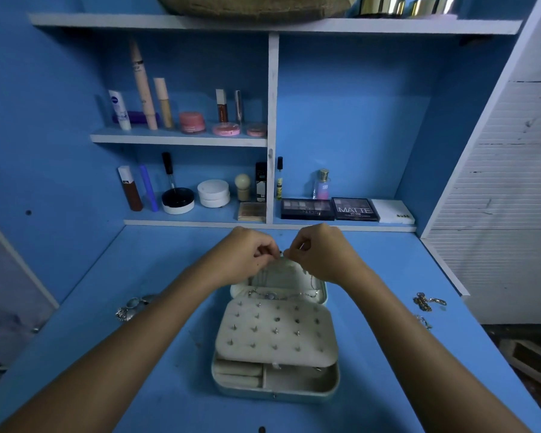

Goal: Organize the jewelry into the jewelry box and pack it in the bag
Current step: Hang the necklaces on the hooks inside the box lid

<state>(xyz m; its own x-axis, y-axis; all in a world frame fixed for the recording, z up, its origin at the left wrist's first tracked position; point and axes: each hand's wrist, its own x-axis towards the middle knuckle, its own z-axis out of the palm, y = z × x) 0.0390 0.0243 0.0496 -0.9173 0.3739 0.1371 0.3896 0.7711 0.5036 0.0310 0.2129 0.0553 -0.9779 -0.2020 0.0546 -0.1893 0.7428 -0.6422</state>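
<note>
Head view shows both hands above the far end of an open pale cream jewelry box (275, 335) that stands on the blue tabletop (156, 354). Left hand (247, 256) and right hand (317, 254) have curled fingers that pinch the two ends of a thin necklace chain (281, 253), too fine to see clearly, over the upright lid of the box. A silver chain with a round pendant (270, 295) lies across the lid's lower edge. A padded earring panel with small studs (274, 329) covers the tray. Silver rings (132, 306) lie left of the box, gold clasped pieces (427, 302) well apart on the right.
</note>
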